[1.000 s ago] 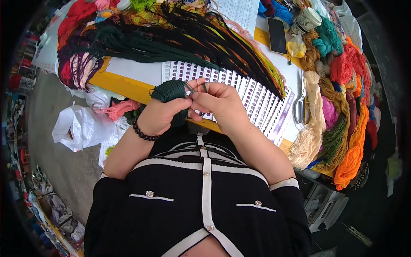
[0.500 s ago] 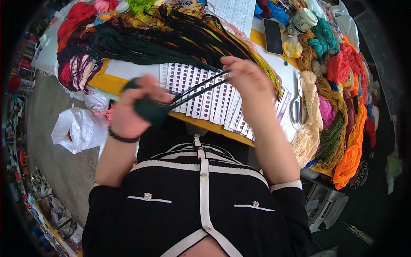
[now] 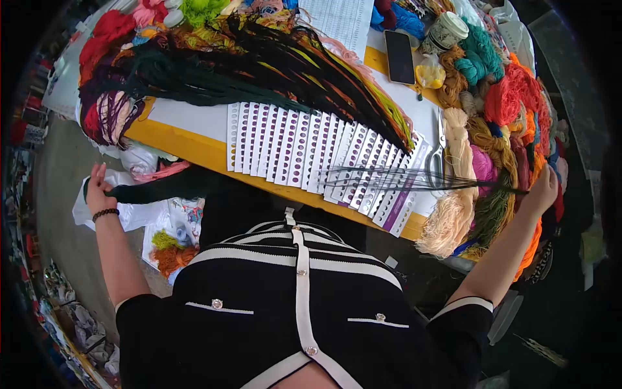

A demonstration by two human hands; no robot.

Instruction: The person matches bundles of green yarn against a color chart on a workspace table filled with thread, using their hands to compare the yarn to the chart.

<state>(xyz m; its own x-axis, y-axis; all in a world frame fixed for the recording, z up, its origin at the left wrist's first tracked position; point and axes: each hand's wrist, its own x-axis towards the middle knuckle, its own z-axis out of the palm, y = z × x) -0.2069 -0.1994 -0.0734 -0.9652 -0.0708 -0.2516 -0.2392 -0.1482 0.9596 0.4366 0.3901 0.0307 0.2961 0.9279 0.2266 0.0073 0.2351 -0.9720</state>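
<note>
Out at the far left, my left hand [image 3: 100, 191] is closed on one end of a dark green yarn skein [image 3: 159, 186], which stretches over my lap. At the far right, my right hand [image 3: 544, 189] pinches thin dark strands of thread [image 3: 447, 183]. They run leftward above the table edge and blur out near the middle. Whether these strands join the skein cannot be made out. Beneath the strands lie overlapping white cards with rows of dark dots [image 3: 301, 142]. Behind the cards spreads a long bundle of black, green and orange yarn [image 3: 278, 65].
Scissors [image 3: 438, 155] lie right of the cards. A phone [image 3: 399, 57], a patterned jar [image 3: 446, 32] and a printed sheet [image 3: 334, 23] are farther back. Coloured skeins, including cream yarn [image 3: 448, 207] and red yarn [image 3: 515, 94], crowd the right side. A white plastic bag [image 3: 129, 214] sits at lower left.
My hands have moved from close together over the cards to wide apart on either side. The dark green bundle around my left hand is now drawn out lengthwise, and the strands at my right hand are pulled right.
</note>
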